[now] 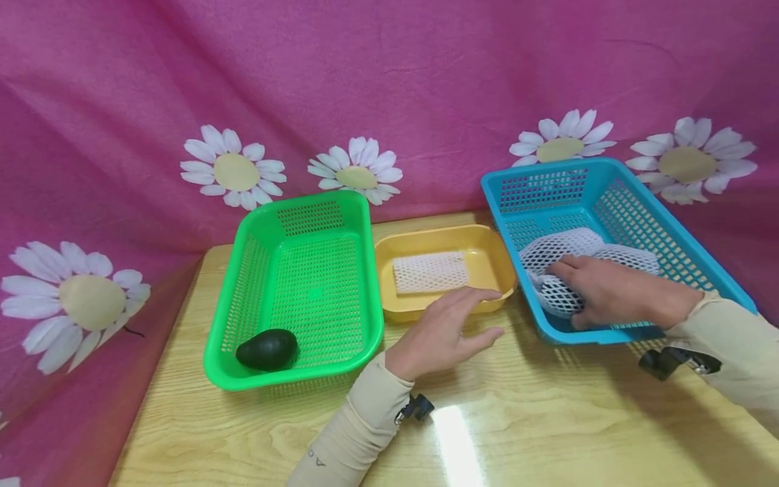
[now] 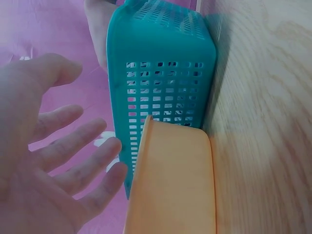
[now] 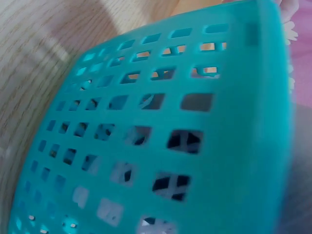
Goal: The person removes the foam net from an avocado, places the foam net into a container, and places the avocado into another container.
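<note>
My right hand (image 1: 621, 291) reaches into the blue basket (image 1: 688, 253), its fingers and thumb around a dark fruit in a white foam net (image 1: 556, 297). More white-netted fruit (image 1: 569, 243) lies beside it in the same basket. In the right wrist view the basket wall (image 3: 234, 146) hides that hand, and netting shows through the holes. My left hand (image 1: 441, 331) hovers in front of the yellow tray (image 1: 402, 308), fingers spread and holding nothing; the left wrist view shows its palm (image 2: 29, 190). A white foam net sleeve (image 1: 431, 272) lies flat in the tray.
To the left, a green basket (image 1: 219, 331) holds a bare dark avocado (image 1: 268, 350) in its near left corner. The yellow tray sits between the two baskets on the wooden table (image 1: 517, 419). A pink flowered cloth (image 1: 426, 81) hangs behind.
</note>
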Motion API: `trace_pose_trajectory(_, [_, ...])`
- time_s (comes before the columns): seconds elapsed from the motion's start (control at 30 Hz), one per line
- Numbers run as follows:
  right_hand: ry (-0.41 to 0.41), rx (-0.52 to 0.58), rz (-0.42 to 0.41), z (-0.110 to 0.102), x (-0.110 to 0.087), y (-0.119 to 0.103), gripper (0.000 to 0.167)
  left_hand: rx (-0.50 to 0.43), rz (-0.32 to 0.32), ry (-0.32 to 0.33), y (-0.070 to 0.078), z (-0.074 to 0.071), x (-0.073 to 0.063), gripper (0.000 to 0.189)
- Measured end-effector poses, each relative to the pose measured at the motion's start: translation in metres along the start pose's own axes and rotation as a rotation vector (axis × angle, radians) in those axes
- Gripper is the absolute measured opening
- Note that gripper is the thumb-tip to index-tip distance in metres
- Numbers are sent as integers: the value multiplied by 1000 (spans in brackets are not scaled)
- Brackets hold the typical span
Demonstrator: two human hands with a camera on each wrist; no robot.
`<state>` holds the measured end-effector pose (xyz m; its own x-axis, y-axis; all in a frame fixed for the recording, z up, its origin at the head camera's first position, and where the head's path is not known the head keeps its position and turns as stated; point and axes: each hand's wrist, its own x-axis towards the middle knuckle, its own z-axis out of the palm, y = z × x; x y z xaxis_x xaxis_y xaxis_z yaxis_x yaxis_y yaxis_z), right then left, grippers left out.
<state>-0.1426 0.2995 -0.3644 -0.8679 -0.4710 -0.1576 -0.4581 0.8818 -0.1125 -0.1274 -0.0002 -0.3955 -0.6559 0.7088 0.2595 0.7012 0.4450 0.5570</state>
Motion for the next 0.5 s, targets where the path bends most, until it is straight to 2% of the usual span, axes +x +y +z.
trace_pose_trajectory(0.17, [28, -6, -7, -10, -3, -3, 77, -5, 0, 7, 1, -4, -1, 51])
trace_pose_trajectory(0.4, [21, -12, 4, -21, -10, -6, 81, -4, 10, 18, 4, -7, -2, 50])
trace_pose_trajectory(0.5, [51, -20, -4, -24, -13, -9, 82, -2, 19, 22, 5, -8, -3, 50])
